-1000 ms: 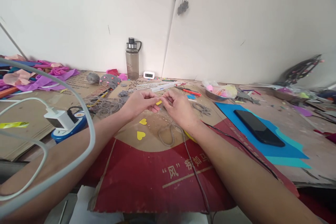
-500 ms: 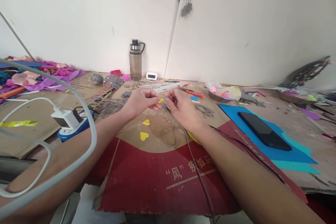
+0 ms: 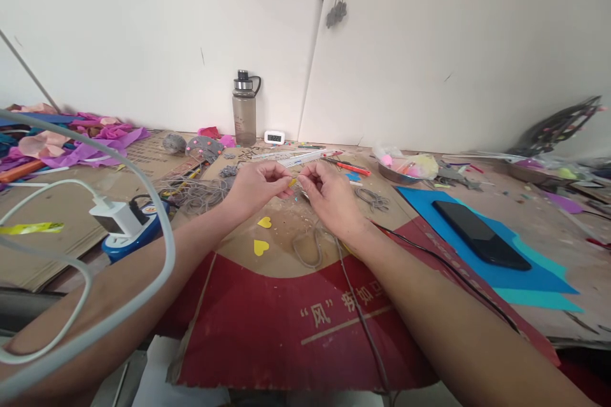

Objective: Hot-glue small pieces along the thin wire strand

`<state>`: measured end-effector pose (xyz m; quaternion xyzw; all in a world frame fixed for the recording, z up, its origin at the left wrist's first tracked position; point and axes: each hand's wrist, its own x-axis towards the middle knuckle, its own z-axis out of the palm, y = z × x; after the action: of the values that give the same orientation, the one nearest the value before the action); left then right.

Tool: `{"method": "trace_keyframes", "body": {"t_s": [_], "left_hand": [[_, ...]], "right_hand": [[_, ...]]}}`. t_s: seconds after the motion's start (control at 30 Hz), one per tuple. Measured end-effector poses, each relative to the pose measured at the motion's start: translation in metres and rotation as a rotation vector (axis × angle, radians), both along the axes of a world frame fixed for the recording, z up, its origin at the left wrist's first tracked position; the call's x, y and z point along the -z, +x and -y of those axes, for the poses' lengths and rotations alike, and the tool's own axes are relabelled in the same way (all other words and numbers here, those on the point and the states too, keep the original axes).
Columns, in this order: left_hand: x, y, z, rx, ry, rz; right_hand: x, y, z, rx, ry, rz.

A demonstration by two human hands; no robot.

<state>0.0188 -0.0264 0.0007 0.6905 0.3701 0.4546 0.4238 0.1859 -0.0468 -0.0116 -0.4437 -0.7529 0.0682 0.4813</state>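
Note:
My left hand point(image 3: 260, 187) pinches a small yellow paper piece point(image 3: 293, 182) between thumb and fingertips. Close beside it on the right, my right hand point(image 3: 329, 194) is closed, its fingers curled and the thumb pressed in; what it grips is mostly hidden, with only a thin sliver showing under the thumb. Below the hands, two yellow paper hearts point(image 3: 261, 247) lie on the cardboard sheet point(image 3: 267, 324). A loop of grey yarn point(image 3: 317, 261) lies under my right wrist and trails down over the red part of the cardboard.
A phone point(image 3: 480, 235) rests on blue sheets point(image 3: 544, 276) at right. At left, a white cable point(image 3: 168, 229) arcs over my forearm, near a charger on a power strip point(image 3: 128, 238). Behind are a bottle point(image 3: 245, 117), a small clock point(image 3: 274, 138), a red-orange cutter point(image 3: 353, 168) and a bowl point(image 3: 403, 175).
Both hands stay almost in place, with the yellow piece now showing less between the left fingertips. The view has shifted very slightly.

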Motion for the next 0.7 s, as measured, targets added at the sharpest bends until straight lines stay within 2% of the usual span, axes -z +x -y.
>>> {"method": "trace_keyframes", "body": {"t_s": [0.27,0.47,0.57,0.7], "left_hand": [[-0.001,0.002,0.000,-0.030,-0.062,0.001],[0.004,-0.008,-0.015,-0.156,-0.007,0.111],[0.003,-0.017,-0.024,-0.263,0.046,0.254],[-0.003,-0.025,-0.032,-0.268,-0.006,0.476]], "right_hand": [[-0.001,-0.002,0.002,0.037,-0.019,0.007],[0.004,-0.005,0.001,-0.026,-0.039,0.095],[0.002,-0.011,0.007,-0.137,-0.039,0.181],[-0.007,-0.023,0.027,-0.380,-0.019,0.388]]}}
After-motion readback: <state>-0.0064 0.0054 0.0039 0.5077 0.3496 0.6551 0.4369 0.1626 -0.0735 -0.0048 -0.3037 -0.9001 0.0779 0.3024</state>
